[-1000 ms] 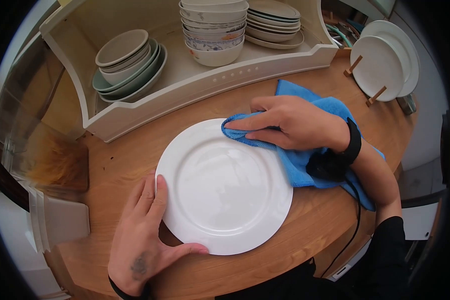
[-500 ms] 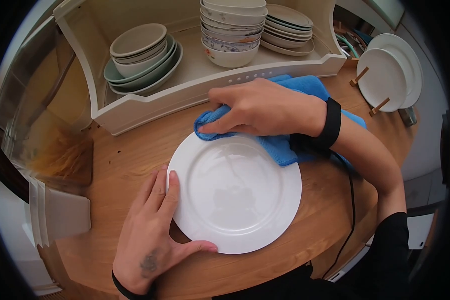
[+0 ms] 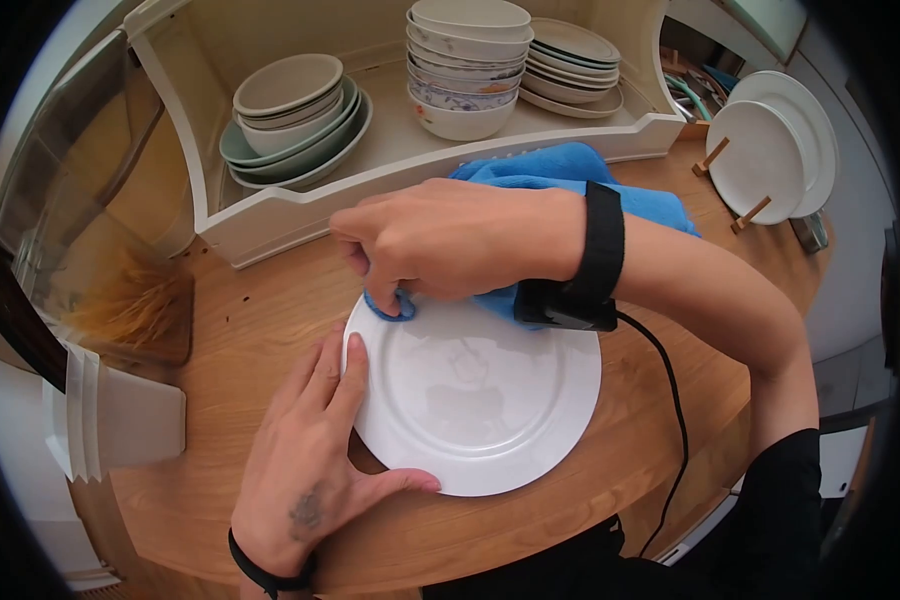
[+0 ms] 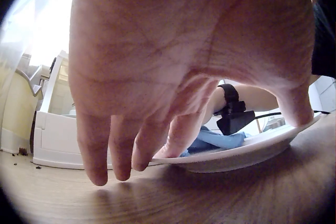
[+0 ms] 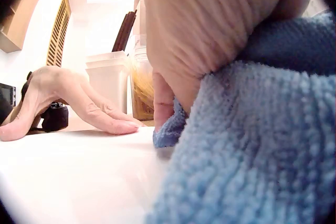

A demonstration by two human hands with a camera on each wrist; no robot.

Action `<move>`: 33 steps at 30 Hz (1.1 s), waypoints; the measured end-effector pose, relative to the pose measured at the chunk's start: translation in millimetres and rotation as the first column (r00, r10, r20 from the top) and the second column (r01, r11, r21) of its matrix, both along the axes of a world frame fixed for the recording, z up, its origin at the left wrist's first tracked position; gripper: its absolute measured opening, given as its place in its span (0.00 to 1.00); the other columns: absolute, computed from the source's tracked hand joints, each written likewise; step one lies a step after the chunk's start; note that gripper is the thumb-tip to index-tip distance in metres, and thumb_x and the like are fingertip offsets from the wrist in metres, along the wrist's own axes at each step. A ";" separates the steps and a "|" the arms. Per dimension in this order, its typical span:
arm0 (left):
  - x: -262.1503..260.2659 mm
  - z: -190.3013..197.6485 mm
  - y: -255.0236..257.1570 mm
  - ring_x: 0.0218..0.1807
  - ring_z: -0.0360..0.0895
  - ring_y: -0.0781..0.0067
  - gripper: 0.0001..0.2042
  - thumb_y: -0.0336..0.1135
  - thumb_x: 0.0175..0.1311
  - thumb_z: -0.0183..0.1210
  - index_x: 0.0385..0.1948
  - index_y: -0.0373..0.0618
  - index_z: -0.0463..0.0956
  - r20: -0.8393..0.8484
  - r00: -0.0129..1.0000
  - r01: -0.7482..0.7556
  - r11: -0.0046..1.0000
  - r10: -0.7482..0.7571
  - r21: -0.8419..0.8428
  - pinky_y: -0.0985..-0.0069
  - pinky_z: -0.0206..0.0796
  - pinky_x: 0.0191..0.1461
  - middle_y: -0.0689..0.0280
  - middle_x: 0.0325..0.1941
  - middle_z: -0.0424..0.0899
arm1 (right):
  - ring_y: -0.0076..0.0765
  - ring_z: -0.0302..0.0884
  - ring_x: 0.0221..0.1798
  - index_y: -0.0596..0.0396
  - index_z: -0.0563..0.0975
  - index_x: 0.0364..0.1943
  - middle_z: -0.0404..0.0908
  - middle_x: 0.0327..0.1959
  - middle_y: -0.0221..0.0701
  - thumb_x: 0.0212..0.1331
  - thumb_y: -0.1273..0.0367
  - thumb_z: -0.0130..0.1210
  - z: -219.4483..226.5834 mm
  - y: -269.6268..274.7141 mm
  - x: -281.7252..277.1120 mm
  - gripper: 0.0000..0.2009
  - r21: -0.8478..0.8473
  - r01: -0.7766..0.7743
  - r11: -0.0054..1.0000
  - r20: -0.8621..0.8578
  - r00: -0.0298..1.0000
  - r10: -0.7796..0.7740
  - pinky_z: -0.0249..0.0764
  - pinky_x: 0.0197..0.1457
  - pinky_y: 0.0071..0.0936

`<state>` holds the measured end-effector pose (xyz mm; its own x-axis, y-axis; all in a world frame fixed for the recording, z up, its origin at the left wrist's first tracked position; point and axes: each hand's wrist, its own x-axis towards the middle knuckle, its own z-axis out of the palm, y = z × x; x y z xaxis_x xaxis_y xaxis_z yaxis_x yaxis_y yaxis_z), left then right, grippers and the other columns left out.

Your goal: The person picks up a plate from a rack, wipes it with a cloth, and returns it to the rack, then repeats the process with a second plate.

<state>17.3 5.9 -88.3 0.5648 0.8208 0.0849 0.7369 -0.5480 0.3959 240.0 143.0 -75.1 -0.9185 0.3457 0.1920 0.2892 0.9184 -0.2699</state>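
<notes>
A round white plate (image 3: 475, 400) lies on the wooden countertop (image 3: 240, 350) in the head view. At its left edge, my left hand (image 3: 310, 450) spreads its fingers and thumb along the rim. The left wrist view shows these fingers (image 4: 122, 150) straight and pointing down beside the plate. My right hand (image 3: 460, 235) grips a blue cloth (image 3: 560, 165), pressing a bunched end onto the plate's upper left rim. The rest of the cloth trails under the wrist and back across the counter. Its fluffy pile (image 5: 252, 140) fills much of the right wrist view.
Behind the plate stands a cream rack (image 3: 300, 225) with stacked bowls (image 3: 465, 75) and plates (image 3: 570, 75). More white plates (image 3: 760, 155) stand upright in a wooden holder at right. White plastic containers (image 3: 135, 415) and a clear box of dry noodles (image 3: 130, 310) are at left.
My right hand has swept the cloth leftward along the plate's upper rim, from upper right to upper left. My left hand stays at the plate's left edge.
</notes>
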 end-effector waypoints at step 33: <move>12.4 4.2 -9.9 0.64 0.76 0.44 0.59 0.68 0.31 0.77 0.61 0.23 0.70 -0.157 0.987 -0.008 0.990 0.031 0.142 0.61 0.72 0.64 0.42 0.62 0.78 | 0.48 0.78 0.36 0.52 0.85 0.53 0.78 0.38 0.40 0.60 0.73 0.64 -9.2 -118.9 126.7 0.15 -0.164 0.429 0.888 -0.027 0.898 -0.439 0.75 0.40 0.38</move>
<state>29.7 -4.0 -84.1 0.5641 0.8182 0.1109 0.7953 -0.5746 0.1934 366.7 24.1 -84.2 -0.6581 0.7363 0.1574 0.6283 0.6522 -0.4242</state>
